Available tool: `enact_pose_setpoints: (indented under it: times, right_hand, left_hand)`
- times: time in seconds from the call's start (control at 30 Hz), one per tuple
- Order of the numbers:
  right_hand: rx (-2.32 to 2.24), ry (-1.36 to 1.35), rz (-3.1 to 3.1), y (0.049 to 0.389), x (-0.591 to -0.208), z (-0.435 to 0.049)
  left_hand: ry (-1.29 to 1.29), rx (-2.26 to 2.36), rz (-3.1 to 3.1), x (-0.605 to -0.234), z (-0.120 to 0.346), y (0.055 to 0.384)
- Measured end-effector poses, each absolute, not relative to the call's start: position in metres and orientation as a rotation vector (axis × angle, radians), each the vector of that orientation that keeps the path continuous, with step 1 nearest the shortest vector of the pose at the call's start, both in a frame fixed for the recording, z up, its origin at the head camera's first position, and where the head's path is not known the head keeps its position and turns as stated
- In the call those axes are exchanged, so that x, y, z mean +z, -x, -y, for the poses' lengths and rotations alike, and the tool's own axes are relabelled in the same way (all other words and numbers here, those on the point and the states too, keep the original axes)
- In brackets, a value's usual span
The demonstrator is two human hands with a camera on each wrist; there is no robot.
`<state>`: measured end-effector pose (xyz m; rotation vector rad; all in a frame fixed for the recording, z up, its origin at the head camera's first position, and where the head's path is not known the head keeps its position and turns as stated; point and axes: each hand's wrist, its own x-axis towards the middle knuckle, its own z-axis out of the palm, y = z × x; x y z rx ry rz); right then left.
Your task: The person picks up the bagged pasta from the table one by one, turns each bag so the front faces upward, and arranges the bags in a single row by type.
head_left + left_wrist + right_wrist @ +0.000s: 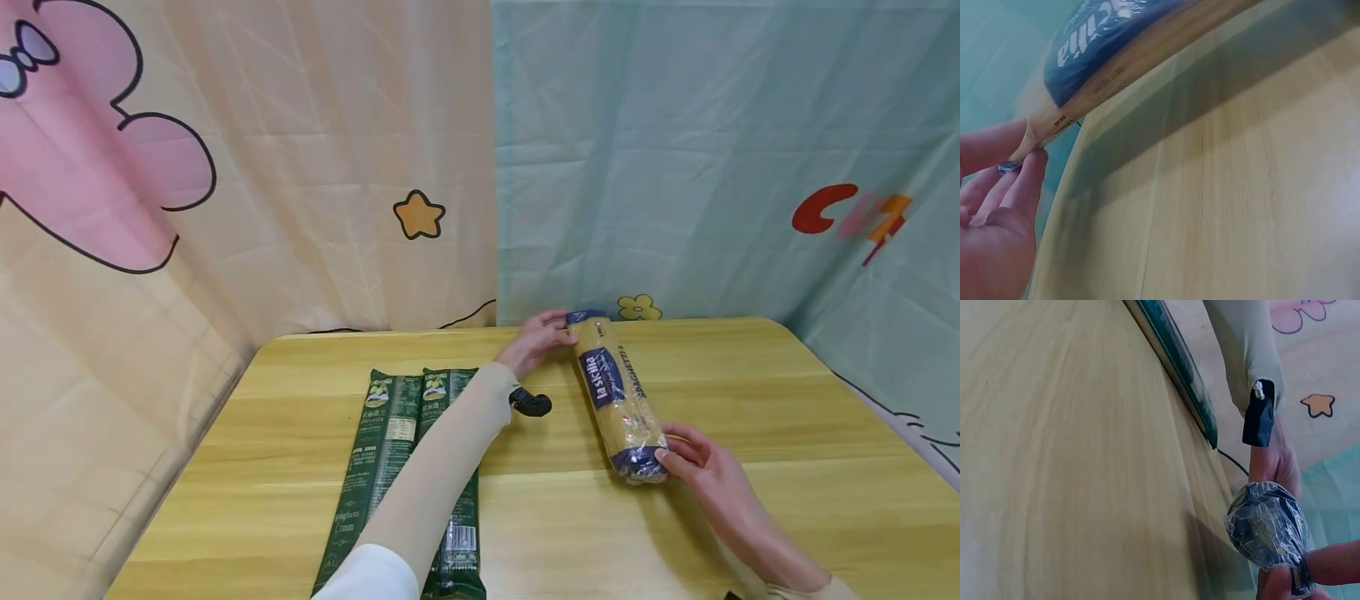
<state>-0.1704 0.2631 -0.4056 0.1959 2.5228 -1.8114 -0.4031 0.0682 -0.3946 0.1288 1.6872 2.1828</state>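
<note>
Plainly, in the head view, the spaghetti pack [626, 408] is held slantwise over the wooden table [765, 400]; the left hand [534, 342] pinches its far end, fingertips partly hidden; the right hand [708, 475] grips its near end between thumb and curled fingers; the left sleeve [442, 467] covers much of the right green pack [462, 500] and a little of the left green pack [378, 450]; in the left wrist view, the top edge cuts off the spaghetti pack, leaving its lettering incomplete; in the right wrist view, its crinkled end hides its length and part of the left hand; the right hand is cropped.
</note>
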Motion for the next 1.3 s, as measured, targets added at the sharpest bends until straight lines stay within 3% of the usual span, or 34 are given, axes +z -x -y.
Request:
enact_pose_setpoints:
  times: [0.67, 1.3]
  right_hand:
    - [-1.752, -0.132, -2.571, 0.198, -0.414, -0.283]
    - [-1.634, -0.141, -2.648, 0.195, -0.421, -0.292]
  left_hand:
    - [-0.299, 2.075, -1.694, -0.42, -0.092, 0.417]
    - [-0.429, 1.949, -1.893, -0.421, -0.098, 0.407]
